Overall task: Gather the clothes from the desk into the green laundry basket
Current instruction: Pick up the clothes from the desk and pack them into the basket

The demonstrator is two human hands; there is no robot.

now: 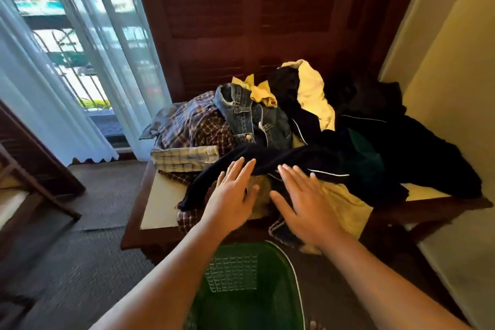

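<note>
The person's left hand (231,195) and right hand (302,205) hover side by side, fingers (242,169) straight and holding nothing, at the near edge of the clothes (267,126) heaped on the bench (160,201), probably to sweep them into the green laundry basket (233,273) standing directly below.

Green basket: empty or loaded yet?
Empty, as far as visible: green laundry basket shows bare mesh inside; clothes pile sits on the desk.

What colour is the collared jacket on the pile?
The jacket is blue denim; head view.
</note>
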